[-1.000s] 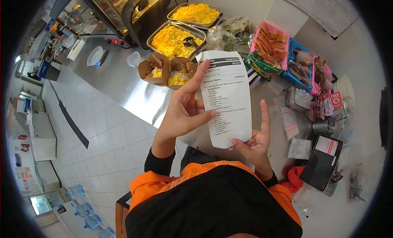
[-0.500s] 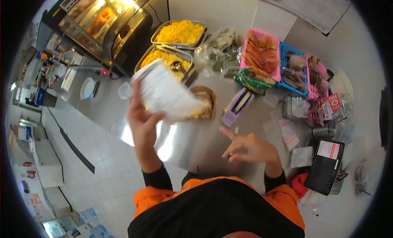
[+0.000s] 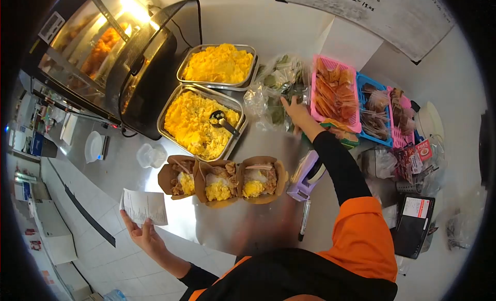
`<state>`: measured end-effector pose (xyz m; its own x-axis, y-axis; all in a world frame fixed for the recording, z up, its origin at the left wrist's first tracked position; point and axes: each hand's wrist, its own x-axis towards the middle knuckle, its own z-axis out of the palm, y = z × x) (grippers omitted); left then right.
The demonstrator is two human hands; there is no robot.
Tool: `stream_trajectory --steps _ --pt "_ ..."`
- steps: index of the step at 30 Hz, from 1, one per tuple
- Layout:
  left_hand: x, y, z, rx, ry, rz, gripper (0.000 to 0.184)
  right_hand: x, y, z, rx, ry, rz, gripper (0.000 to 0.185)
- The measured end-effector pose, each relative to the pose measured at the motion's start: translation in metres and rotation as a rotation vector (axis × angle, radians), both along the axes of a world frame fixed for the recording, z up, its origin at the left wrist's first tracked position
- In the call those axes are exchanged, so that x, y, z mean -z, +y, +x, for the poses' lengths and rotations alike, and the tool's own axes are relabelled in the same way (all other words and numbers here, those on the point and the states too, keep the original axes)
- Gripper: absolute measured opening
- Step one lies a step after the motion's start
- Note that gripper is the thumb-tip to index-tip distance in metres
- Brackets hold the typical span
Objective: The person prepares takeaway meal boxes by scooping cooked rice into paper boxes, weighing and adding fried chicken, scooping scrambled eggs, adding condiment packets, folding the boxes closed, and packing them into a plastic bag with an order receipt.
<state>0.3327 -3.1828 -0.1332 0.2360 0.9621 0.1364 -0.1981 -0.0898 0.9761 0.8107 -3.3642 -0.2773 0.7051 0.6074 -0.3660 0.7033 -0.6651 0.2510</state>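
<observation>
Low on the left, my left hand [image 3: 147, 238] pinches a white printed paper slip [image 3: 145, 208] by its lower edge. My right hand [image 3: 298, 114] reaches forward with fingers spread at a clear plastic bag of green leaves [image 3: 281, 84]; whether the fingertips touch it I cannot tell. Between my arms stand three open brown takeaway boxes: a left box [image 3: 163, 178], a middle box [image 3: 200, 184] and a right box [image 3: 282, 178]. They hold yellow scrambled egg, something white and browned pieces. Beside the right box sits a purple tape dispenser [image 3: 298, 187].
Two metal trays of yellow egg, a rear tray [image 3: 242, 87] and a front tray [image 3: 161, 126] with a black spoon [image 3: 223, 122], stand behind the boxes. A lit food warmer [image 3: 88, 53] is at the back left. Pink [image 3: 356, 126] and blue baskets [image 3: 375, 140] and a tablet [image 3: 415, 226] line the right.
The paper slip has moved left and down with my left hand, uncovering the boxes. My right hand has gone forward from near the tape dispenser to the bag of leaves. The view has shifted.
</observation>
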Motion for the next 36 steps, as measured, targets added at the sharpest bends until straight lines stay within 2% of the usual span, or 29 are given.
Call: stream_trajectory --steps 1,4,7,10,13,16,19,22,23,26,27,32,34,36 --pt "0.001 0.004 0.001 -0.019 0.012 0.010 0.072 -0.009 -0.007 0.001 -0.018 0.053 0.262 0.081" --pt "0.007 0.011 0.005 -0.028 0.027 0.015 0.073 -0.032 -0.014 0.021 0.083 0.155 0.421 0.055" --pt "0.009 0.009 0.015 -0.014 0.018 -0.002 0.073 -0.060 -0.018 0.012 0.125 0.012 0.573 0.032" --pt "0.008 0.007 0.016 0.015 0.005 -0.020 0.073 -0.062 -0.022 0.019 0.016 -0.108 0.891 0.028" --pt "0.005 0.007 0.012 0.012 0.000 0.004 0.073 -0.062 -0.021 0.024 0.007 -0.147 1.000 0.026" --pt "0.005 0.006 0.003 -0.013 -0.005 0.008 0.072 -0.055 -0.013 0.026 0.097 0.298 0.921 0.022" --pt "0.003 0.000 -0.003 -0.040 -0.003 -0.004 0.072 -0.042 -0.002 0.003 0.193 0.380 0.699 0.035" --pt "0.001 -0.002 -0.009 -0.054 -0.018 -0.025 0.073 -0.007 0.002 -0.019 0.077 0.122 0.720 0.042" --pt "0.001 -0.002 -0.012 -0.058 -0.024 -0.033 0.074 0.002 0.003 -0.023 0.065 0.086 0.791 0.037" --pt "-0.004 -0.004 -0.022 -0.096 -0.004 -0.013 0.074 0.003 0.007 -0.016 0.153 0.197 0.784 0.029" --pt "-0.005 -0.004 -0.026 -0.101 0.005 -0.009 0.074 -0.006 0.005 -0.017 0.164 0.149 0.770 0.026" --pt "-0.006 -0.009 -0.036 -0.103 -0.036 -0.006 0.073 -0.070 -0.017 -0.018 0.211 0.076 1.035 0.024" --pt "-0.008 -0.011 -0.040 -0.095 -0.045 -0.004 0.073 -0.102 -0.034 -0.027 0.143 0.198 1.169 0.026" --pt "-0.011 -0.013 -0.041 -0.090 -0.048 0.002 0.072 -0.127 -0.045 -0.042 0.253 0.401 1.233 0.028"
